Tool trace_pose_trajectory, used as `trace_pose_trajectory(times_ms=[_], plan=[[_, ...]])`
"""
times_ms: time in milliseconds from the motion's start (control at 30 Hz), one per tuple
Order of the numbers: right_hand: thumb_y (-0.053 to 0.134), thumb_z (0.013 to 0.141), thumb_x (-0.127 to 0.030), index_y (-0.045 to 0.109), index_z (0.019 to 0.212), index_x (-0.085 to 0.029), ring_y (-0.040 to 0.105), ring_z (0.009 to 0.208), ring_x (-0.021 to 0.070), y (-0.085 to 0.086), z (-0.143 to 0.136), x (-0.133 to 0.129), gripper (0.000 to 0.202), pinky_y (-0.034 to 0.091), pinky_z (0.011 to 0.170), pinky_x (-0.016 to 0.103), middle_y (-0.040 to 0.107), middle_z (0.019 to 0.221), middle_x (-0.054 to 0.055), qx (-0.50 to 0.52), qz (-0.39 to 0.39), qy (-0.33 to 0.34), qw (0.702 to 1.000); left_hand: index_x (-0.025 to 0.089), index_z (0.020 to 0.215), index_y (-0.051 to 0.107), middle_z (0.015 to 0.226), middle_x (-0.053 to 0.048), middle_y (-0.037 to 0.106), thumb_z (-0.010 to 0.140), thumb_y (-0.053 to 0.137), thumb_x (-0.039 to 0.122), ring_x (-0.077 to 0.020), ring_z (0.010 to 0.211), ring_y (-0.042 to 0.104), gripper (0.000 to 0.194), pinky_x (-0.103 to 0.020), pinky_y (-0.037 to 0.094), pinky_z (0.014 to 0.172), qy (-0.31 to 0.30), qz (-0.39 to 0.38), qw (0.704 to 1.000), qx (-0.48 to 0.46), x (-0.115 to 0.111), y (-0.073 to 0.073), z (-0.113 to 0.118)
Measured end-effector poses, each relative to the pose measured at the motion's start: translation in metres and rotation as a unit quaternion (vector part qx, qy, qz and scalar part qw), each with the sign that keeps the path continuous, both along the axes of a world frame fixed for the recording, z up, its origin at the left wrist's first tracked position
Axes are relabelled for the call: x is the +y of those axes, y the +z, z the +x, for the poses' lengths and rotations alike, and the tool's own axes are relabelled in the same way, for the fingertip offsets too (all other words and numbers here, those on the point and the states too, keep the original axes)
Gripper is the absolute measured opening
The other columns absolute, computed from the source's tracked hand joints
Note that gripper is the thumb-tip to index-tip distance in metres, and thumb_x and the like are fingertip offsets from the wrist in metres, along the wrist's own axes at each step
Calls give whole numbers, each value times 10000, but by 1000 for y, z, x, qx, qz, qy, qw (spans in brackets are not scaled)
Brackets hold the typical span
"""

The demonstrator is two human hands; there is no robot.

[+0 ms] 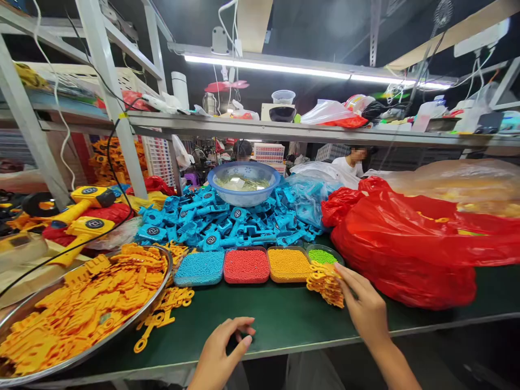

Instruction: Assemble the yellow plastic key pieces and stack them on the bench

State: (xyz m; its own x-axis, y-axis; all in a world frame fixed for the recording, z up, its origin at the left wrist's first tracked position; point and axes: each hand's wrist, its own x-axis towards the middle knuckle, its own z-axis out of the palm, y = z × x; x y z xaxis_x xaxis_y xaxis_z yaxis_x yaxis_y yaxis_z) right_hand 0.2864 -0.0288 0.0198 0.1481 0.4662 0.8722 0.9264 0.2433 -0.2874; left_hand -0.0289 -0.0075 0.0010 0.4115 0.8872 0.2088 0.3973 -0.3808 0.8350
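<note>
My right hand [363, 306] has its fingers and thumb against the right side of a stack of orange-yellow plastic parts [325, 284] with ring ends. The stack stands at the front of the tubs of yellow beads [288, 264] and green beads [323, 255]. Whether it bears on the table is hard to tell. My left hand [223, 349] hovers over the table's front edge, fingers curved, thumb apart, nothing visible in it. Farther left, loose orange-yellow parts [164, 311] lie beside a metal basin [160, 295] heaped with similar flat pieces.
Tubs of blue beads [200, 268] and red beads [246, 265] complete the row. Behind are piled blue plastic parts [227, 219] and a blue-rimmed bowl [244, 197]. A large red bag [402, 244] bulges at right. Yellow toy-like pieces [87, 230] lie left, under a metal shelf [252, 125].
</note>
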Motion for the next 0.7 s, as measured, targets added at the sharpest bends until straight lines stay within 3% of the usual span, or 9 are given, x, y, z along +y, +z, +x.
trace_pose_trajectory(times_ms=[100, 200, 300, 367, 500, 633, 700], plan=[[420, 867, -384, 624, 1063, -219, 582, 1003, 210, 1, 19, 14, 327, 462, 888, 383, 641, 1087, 63, 0, -83, 17, 996, 246, 1007, 624, 916, -40, 682, 795, 490, 464, -189, 858, 599, 333, -293, 448, 812, -1, -24, 999, -22, 2, -1, -1], [433, 848, -373, 627, 1045, -225, 562, 1035, 207, -4, 27, 19, 314, 454, 900, 385, 626, 1105, 58, 3, -131, 39, 991, 240, 990, 634, 909, -47, 688, 775, 500, 500, -201, 870, 598, 363, -302, 438, 825, 2, -34, 999, -40, 2, -2, -1], [432, 833, -324, 606, 1076, -236, 531, 1061, 213, -7, 27, 13, 312, 438, 903, 407, 589, 1147, 57, -1, -116, 32, 993, 239, 991, 631, 907, -44, 691, 764, 489, 539, -207, 903, 594, 402, -294, 432, 833, -14, -58, 996, -65, 2, -1, -3], [415, 832, -291, 617, 1041, -232, 525, 1044, 221, -8, 20, 6, 296, 423, 902, 428, 591, 1115, 61, 6, -65, 15, 998, 235, 999, 626, 909, -43, 689, 764, 472, 561, -206, 915, 590, 430, -287, 428, 832, -26, -73, 994, -75, 1, 2, -6], [409, 828, -208, 646, 881, -242, 556, 929, 208, -15, -14, -4, 245, 436, 847, 402, 629, 933, 45, 13, 18, 32, 999, 224, 1008, 618, 911, -48, 687, 767, 453, 594, -201, 905, 585, 472, -291, 427, 817, -27, -85, 993, -83, 0, 3, -6], [419, 843, -203, 639, 927, -269, 586, 904, 181, -31, -67, 4, 244, 486, 770, 323, 644, 939, 28, -42, -107, 152, 982, 207, 984, 621, 892, -56, 690, 772, 435, 615, -191, 847, 595, 496, -299, 444, 762, -17, -98, 988, -121, 1, -3, -7], [444, 843, -248, 624, 1007, -263, 594, 941, 190, -41, -87, 12, 244, 496, 782, 326, 645, 1014, 36, -62, -166, 165, 970, 193, 977, 615, 878, -72, 691, 792, 375, 624, -184, 782, 605, 527, -294, 456, 690, 14, -103, 982, -157, 1, -3, -17]])
